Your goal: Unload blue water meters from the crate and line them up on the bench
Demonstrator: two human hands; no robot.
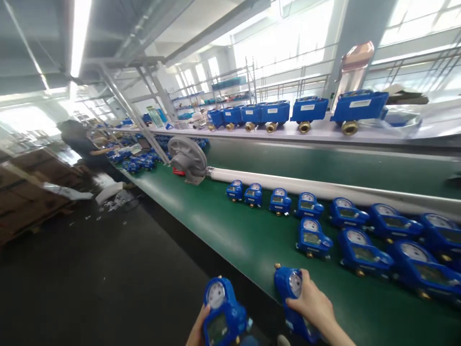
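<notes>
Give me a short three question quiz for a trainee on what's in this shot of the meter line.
1. True or false: the left hand holds a blue plastic water meter with a round dial out past the edge of the green conveyor belt.
2. What does the right hand grip: A, a white tube; B, a second blue meter at the belt's near edge; C, a grey fan?
3. Fill in: the long white tube joins the grey round ___.

Key: 1 true; 2 B; 3 blower fan.
</notes>
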